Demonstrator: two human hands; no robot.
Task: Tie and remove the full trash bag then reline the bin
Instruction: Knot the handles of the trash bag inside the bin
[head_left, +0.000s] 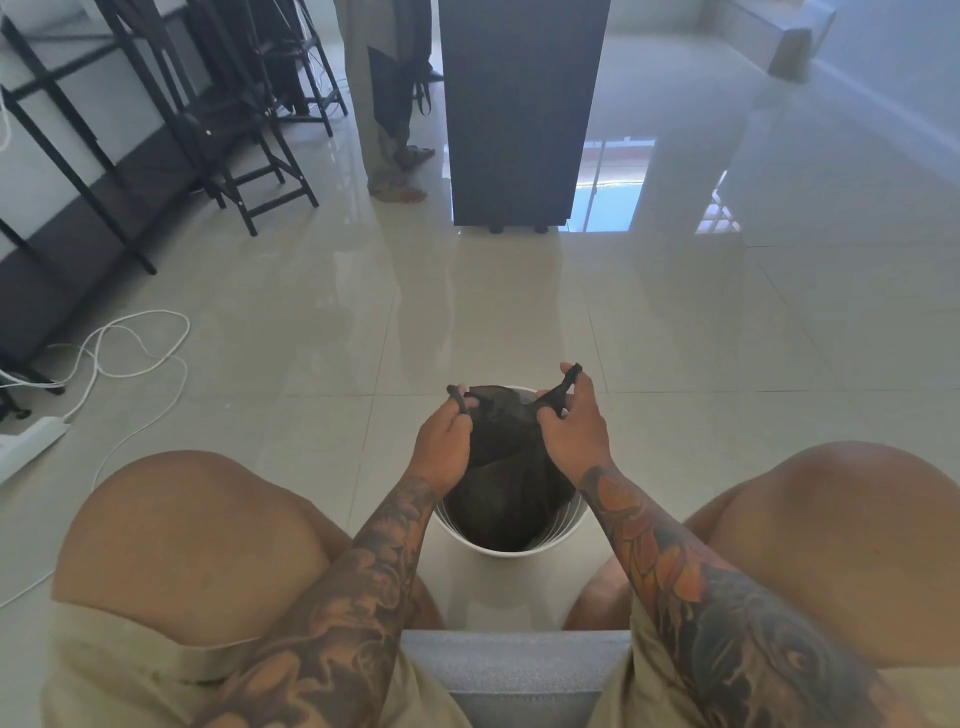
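My left hand (441, 441) and right hand (571, 423) each pinch a bag (498, 447) handle in curled fingers. The bag sits in the white bin (511, 550).

You've got no readable text, label, brand, no. or sign anywhere in the head view.
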